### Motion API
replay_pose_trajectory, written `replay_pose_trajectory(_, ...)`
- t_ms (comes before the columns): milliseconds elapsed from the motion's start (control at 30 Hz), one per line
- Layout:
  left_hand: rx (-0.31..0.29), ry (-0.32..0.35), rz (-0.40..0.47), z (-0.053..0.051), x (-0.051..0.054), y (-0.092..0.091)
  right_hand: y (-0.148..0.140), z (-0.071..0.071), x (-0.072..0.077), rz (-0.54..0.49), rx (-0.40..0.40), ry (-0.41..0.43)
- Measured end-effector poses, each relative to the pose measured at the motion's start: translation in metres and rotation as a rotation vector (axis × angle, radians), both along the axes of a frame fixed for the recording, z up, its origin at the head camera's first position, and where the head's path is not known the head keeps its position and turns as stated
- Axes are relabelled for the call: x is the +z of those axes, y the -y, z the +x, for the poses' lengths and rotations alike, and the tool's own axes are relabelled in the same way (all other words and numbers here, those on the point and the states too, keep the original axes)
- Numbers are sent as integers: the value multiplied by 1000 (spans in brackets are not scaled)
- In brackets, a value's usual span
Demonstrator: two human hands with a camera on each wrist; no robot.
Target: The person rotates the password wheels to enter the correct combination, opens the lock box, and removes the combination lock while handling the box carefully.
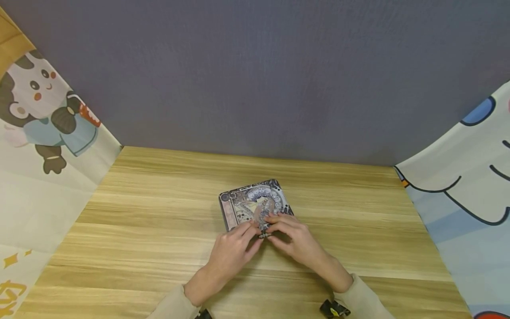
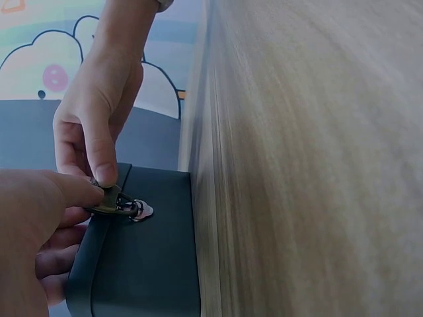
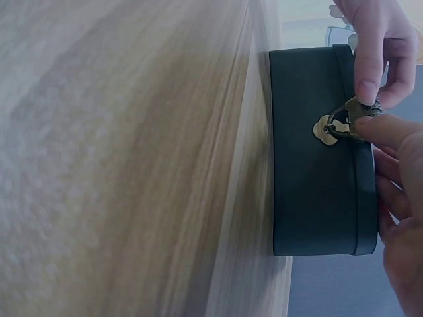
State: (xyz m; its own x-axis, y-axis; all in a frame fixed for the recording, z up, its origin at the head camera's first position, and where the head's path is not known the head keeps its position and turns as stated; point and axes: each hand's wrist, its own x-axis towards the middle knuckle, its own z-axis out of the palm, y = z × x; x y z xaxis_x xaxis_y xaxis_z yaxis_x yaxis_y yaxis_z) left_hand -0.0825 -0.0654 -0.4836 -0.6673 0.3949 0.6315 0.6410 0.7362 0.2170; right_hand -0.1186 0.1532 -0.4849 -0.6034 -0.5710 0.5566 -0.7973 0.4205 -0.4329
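A dark box with a patterned lid stands on the table, turned slightly; its plain dark front shows in both wrist views. A bronze-coloured padlock hangs by its shackle at a small metal clasp on that front. The left hand pinches the padlock body between thumb and fingers. From the other side the right hand also pinches the lock, its other fingers resting along the lid.
The wooden table extends around the box. A grey panel rises behind it. Cloths with cartoon prints hang at the left and right sides.
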Motion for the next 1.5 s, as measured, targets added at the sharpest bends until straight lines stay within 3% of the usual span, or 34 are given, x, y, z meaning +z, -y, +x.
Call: replay_pose_trajectory(1500, -2, 5, -5, 1, 0, 0, 0, -1, 0, -17, 22, -16)
